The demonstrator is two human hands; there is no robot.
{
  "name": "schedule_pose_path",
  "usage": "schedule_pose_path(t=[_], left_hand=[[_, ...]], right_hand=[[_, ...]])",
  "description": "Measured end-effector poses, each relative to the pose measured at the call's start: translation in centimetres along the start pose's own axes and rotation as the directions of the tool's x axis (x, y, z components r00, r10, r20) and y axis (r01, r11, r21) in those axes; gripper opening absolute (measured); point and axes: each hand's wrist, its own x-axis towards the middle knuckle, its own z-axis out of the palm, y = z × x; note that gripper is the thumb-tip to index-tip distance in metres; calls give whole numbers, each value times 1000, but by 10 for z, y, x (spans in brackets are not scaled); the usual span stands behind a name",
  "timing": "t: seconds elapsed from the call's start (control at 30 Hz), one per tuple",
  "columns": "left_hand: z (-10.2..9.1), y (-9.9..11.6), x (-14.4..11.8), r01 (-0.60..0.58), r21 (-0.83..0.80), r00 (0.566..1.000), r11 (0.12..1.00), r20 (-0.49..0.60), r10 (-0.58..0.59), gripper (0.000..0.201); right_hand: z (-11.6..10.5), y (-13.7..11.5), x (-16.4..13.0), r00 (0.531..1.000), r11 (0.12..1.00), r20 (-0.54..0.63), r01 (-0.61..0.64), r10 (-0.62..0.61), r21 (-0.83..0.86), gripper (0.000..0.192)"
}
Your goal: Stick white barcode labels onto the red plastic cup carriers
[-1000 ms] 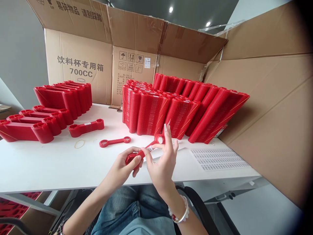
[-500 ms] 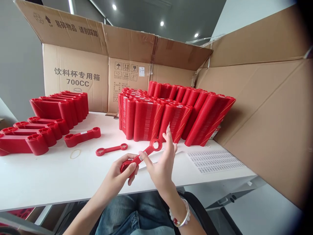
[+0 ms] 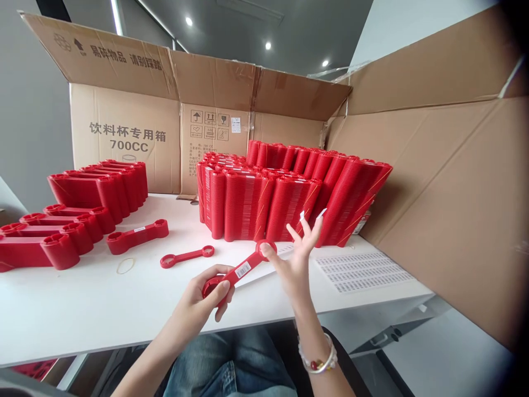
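My left hand (image 3: 205, 298) grips one ring end of a flat red plastic piece (image 3: 239, 270) with a ring at each end. A small white barcode label (image 3: 242, 269) is stuck on its middle bar. My right hand (image 3: 295, 256) has its fingers spread, and the thumb touches the far ring of the piece. A second single red piece (image 3: 187, 256) lies flat on the white table (image 3: 74, 303) just beyond my hands. A sheet of white labels (image 3: 363, 270) lies on the table to the right of my right hand.
Large leaning stacks of red pieces (image 3: 285, 193) stand at the back centre. Lower stacks (image 3: 78, 209) sit on the left, a short stack (image 3: 137, 235) nearer me, and a rubber band (image 3: 125, 266) beside it. Open cardboard boxes (image 3: 136, 127) wall the back and right (image 3: 454, 209).
My right hand left the middle of the piece, opened, and slid to its far ring. The white label now shows on the bar. The view tilted up slightly.
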Motion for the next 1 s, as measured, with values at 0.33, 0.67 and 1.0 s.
schedule_pose_path(t=[0.33,0.67,1.0], left_hand=[[-1,-2,2,17,98,1000,995,21,-19,30],[6,-7,-4,-93,483,992,871,123,38,17],[-3,-2,3,6,14,989,1000,-147,-4,36]], right_hand=[[-27,2,1,997,998,42,-67,67,-2,120],[1,-52,0,976,975,0,217,-217,-42,107],[3,-60,-12,947,994,321,-22,-14,108,76]])
